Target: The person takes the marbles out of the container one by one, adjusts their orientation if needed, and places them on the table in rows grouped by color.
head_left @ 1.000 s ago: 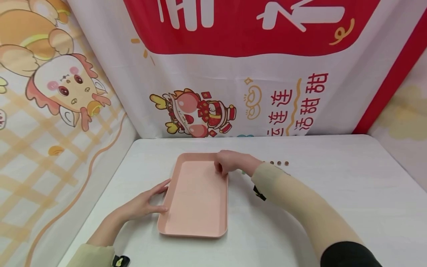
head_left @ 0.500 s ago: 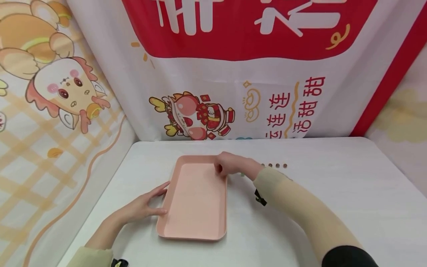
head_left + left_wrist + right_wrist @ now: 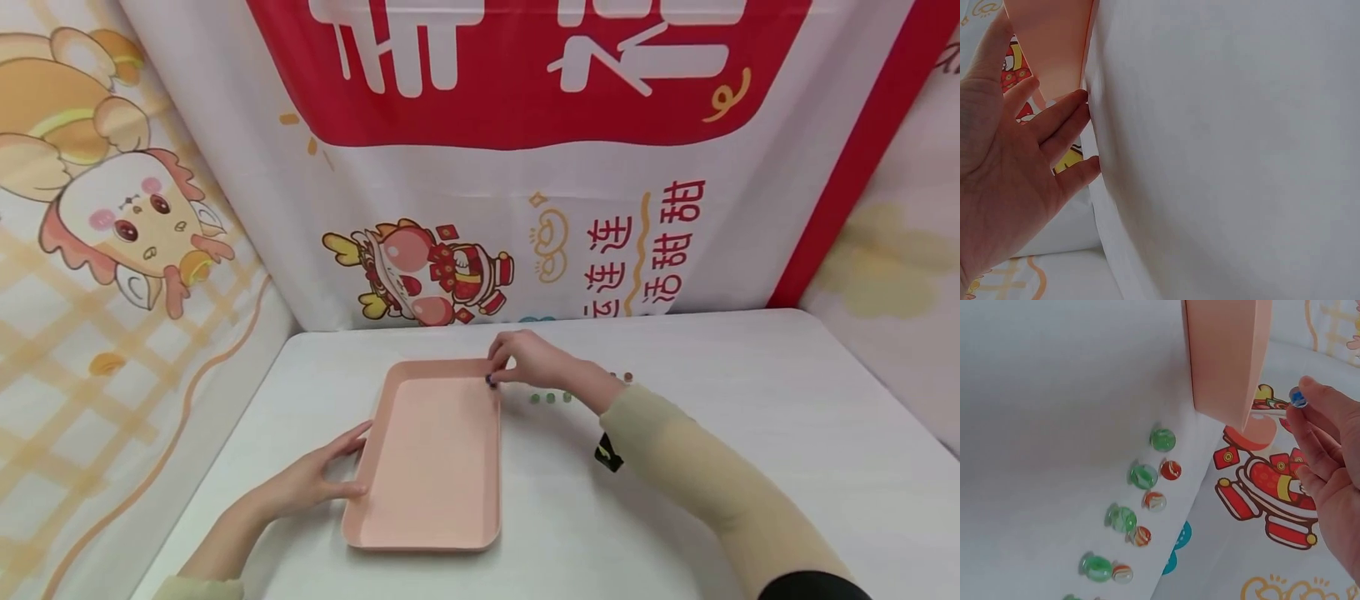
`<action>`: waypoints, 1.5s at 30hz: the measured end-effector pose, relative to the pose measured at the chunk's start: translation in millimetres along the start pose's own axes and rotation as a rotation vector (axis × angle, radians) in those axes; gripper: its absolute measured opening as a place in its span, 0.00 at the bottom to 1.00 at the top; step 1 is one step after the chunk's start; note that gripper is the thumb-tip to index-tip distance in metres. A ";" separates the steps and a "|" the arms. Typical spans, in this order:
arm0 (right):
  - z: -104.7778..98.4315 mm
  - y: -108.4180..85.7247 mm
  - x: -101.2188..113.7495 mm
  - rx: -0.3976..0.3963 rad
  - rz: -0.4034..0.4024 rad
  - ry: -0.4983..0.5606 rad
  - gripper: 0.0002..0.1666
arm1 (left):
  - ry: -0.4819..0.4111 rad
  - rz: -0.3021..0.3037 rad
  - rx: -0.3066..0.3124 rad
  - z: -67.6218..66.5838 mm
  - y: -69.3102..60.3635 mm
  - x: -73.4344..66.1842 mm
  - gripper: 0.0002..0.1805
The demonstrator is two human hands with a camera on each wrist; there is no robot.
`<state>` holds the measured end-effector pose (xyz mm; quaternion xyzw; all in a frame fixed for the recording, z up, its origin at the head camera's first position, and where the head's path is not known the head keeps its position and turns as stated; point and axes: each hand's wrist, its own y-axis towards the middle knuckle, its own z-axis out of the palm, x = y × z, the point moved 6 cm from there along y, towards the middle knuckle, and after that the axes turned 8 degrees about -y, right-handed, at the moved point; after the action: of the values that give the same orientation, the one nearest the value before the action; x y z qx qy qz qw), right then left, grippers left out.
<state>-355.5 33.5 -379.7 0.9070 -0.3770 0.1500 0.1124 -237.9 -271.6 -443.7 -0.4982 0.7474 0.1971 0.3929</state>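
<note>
A pink rectangular tray [image 3: 423, 454] lies on the white table. My left hand [image 3: 311, 482] rests at its left side, fingers extended and thumb against the rim; the left wrist view shows the fingertips [image 3: 1079, 100] loosely spread beside the tray wall. Over the tray's far right corner, my right hand [image 3: 534, 360] pinches a small clear marble with blue inside [image 3: 1297, 397] between thumb and forefinger. In the right wrist view, that marble is held apart from the tray wall [image 3: 1225, 362].
Right of the tray lies a row of green-swirled marbles [image 3: 1163, 440], alongside a row of red-and-white marbles [image 3: 1171, 470]. My right forearm hides part of both rows in the head view. A printed cloth wall [image 3: 480, 192] rises behind the table's far edge.
My right hand has turned and risen slightly at the tray's corner, so the pinched blue marble now shows. More green marbles are visible. My left hand stays at the rim; the head view has shifted slightly.
</note>
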 end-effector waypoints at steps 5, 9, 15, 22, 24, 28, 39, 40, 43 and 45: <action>-9.9 -15.9 -3.6 -0.054 0.045 -0.001 0.08 | 0.007 -0.002 -0.002 0.4 -0.9 1.1 0.50; -10.7 -30.6 -9.3 -0.053 0.086 0.075 0.09 | 0.011 -0.010 0.001 0.5 -1.3 1.2 0.50; -6.2 -56.2 -14.5 -0.024 0.126 0.219 0.07 | 0.027 -0.017 0.006 -0.6 -0.2 0.7 0.50; -0.2 -79.1 -21.6 -0.071 0.114 0.245 0.09 | 0.032 -0.012 0.004 -0.9 -0.3 1.8 0.50; 1.5 -83.0 -26.3 -0.096 0.120 0.248 0.10 | 0.031 -0.003 0.005 -0.6 -0.7 1.7 0.50; 5.4 -87.9 -33.6 -0.140 0.142 0.258 0.11 | 0.026 0.005 0.003 -0.3 -1.3 1.6 0.50; 38.6 -87.5 -42.1 -0.170 0.179 0.246 0.11 | 0.031 0.014 0.000 -1.5 -0.7 1.4 0.50; 41.1 -87.6 -42.2 -0.167 0.185 0.238 0.11 | 0.028 0.019 0.002 -1.5 -0.7 0.8 0.50; 46.9 -87.8 -42.9 -0.161 0.217 0.258 0.11 | 0.023 0.016 0.002 -1.7 -1.0 1.1 0.50; 48.7 -87.6 -42.7 -0.163 0.222 0.269 0.11 | 0.025 0.021 0.004 -1.6 -1.2 0.9 0.50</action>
<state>-312.2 106.3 -448.2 0.8197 -0.4671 0.2503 0.2176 -237.7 -273.7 -443.3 -0.4920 0.7579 0.1933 0.3823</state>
